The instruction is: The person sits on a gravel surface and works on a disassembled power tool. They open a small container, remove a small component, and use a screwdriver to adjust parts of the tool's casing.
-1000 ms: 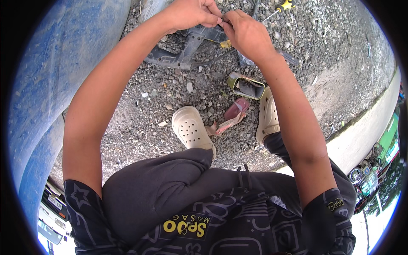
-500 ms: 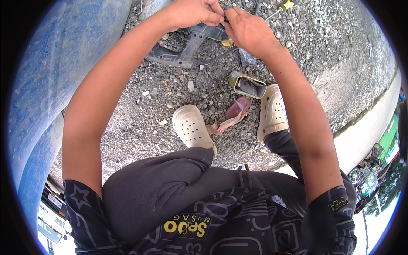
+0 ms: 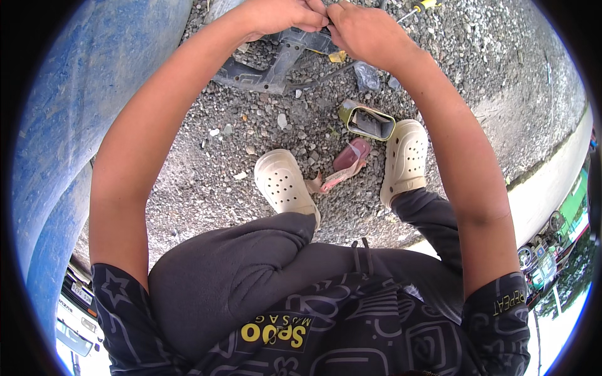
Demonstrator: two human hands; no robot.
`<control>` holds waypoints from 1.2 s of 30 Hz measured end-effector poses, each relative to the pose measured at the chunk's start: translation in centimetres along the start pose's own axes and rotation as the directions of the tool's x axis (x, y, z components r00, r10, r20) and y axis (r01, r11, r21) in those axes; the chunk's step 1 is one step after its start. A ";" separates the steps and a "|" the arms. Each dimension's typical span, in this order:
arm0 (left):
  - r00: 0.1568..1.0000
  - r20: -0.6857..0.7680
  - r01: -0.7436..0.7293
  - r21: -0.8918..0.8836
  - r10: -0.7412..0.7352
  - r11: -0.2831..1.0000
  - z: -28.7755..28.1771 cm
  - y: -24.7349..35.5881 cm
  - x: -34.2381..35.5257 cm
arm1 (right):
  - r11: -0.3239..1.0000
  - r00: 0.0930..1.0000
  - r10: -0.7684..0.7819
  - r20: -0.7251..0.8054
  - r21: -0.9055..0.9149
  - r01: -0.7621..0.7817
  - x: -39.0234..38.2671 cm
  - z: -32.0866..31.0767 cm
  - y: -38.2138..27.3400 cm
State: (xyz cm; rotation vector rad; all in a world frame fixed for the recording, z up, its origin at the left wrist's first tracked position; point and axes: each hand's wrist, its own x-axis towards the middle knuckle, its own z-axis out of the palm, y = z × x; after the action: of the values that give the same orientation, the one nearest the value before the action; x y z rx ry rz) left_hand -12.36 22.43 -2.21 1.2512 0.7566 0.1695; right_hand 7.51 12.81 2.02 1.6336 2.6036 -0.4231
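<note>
Over loose gravel [image 3: 216,188], left hand [image 3: 285,15] and right hand [image 3: 367,37] close together, fingers bunched; cannot tell whether clamped on anything. Black frame [image 3: 282,66] on the ground, partly hidden behind them. Could lose anything small there through a slipped pinch.

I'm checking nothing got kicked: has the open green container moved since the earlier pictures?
No, the open green container shows no visible shift either way against the pale stone to its left.

Anything between fingers [image 3: 313,21] too small to tell; screwdriver [image 3: 421,6] (yellow-handled) cropped at top.
</note>
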 end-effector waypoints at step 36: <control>0.998 0.025 -0.063 0.334 0.058 0.940 0.3 3.2 -0.2 | 0.795 0.940 0.340 -0.029 0.543 -0.271 -2.0 0.7 0.0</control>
State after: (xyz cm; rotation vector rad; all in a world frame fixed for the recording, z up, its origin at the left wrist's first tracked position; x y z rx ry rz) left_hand -11.43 23.13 0.79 1.5990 0.7546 0.0823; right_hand 8.28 10.86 1.68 2.2661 2.3518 -1.1380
